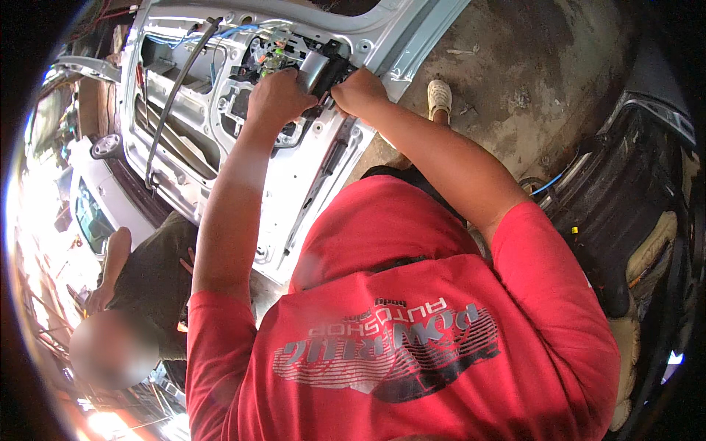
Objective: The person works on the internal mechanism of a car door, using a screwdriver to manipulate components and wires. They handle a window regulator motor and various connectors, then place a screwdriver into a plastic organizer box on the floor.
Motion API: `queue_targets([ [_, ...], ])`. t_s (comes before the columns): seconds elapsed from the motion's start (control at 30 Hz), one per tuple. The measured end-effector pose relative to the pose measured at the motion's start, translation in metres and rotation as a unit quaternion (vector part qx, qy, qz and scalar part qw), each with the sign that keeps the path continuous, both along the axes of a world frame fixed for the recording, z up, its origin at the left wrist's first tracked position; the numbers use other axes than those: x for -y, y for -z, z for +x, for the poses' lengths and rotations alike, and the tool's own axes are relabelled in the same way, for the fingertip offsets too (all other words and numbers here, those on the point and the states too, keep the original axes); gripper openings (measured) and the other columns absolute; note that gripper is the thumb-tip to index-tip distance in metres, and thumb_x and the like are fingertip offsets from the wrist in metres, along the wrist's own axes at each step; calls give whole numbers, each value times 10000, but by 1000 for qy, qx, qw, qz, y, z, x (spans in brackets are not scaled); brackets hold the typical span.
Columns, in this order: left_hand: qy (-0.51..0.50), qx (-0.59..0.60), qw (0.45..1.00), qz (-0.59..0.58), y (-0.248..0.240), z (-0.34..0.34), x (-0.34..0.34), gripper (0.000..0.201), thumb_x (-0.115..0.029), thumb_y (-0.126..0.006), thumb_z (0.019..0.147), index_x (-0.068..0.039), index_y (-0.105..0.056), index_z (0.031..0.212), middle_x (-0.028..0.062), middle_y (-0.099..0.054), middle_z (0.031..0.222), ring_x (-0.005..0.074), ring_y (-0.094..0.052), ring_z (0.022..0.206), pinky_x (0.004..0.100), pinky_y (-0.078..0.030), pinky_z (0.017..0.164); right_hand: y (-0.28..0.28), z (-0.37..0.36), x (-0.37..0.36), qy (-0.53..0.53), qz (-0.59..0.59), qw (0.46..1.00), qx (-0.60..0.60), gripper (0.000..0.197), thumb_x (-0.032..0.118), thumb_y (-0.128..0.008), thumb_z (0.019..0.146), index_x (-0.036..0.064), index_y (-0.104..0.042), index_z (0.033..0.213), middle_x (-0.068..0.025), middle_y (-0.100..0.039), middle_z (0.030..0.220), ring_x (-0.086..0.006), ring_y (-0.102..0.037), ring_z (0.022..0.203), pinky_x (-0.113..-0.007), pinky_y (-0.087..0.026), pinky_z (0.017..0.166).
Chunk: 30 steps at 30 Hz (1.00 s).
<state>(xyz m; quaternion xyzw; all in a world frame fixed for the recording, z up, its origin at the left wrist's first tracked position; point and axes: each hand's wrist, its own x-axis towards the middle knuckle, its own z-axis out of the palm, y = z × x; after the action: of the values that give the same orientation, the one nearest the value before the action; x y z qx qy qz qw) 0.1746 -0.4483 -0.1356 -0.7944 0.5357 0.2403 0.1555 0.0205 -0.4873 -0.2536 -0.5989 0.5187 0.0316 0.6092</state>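
A bare car door [294,173], stripped to its pale metal frame, lies before me. Near its upper right end sits a black mechanism with a silver-grey piece [314,70], which looks like a door handle unit. My left hand [278,99] is curled against the left side of this unit, its fingertips partly hidden. Over the door's right edge, my right hand [358,92] has its fingers bent in at the unit's black side; what they grip there is hidden. Green clips [273,60] and blue wires [239,31] show just beyond my left hand.
A dark rubber strip [179,95] runs across the door's openings. At left a person in dark clothing [151,283] is close by, with a light-coloured car [99,191] behind. Stained concrete floor [507,81] extends to the right, beside an open car body with dark lining [618,184].
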Motion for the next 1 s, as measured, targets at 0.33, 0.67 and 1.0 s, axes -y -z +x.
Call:
queue_targets([
  [0.33,-8,7,1000,-16,-1,-3,1,488,-428,-856,741,-62,-762,1050,217,-785,1027,418,-757,1019,508,-604,909,11,2,-19,140,-1,990,27,237,196,-665,903,-21,-742,956,-155,-741,719,-317,-734,600,-457,-612,665],
  [0.67,-6,15,1000,-5,-3,-5,0,499,-412,-875,753,-60,-726,1073,200,-781,1049,392,-751,1041,510,-591,917,-16,-50,-28,-4,-233,970,65,599,309,-800,882,77,-620,1405,-238,-756,874,-441,-751,868,-546,-590,790],
  [1.0,13,0,1000,-8,-1,-2,1,584,-445,-919,744,-26,-728,1104,232,-787,995,421,-770,955,522,-596,857,-28,-39,-11,-158,-402,902,20,459,378,-857,840,42,-706,1113,-177,-763,988,-359,-765,989,-490,-603,839],
])
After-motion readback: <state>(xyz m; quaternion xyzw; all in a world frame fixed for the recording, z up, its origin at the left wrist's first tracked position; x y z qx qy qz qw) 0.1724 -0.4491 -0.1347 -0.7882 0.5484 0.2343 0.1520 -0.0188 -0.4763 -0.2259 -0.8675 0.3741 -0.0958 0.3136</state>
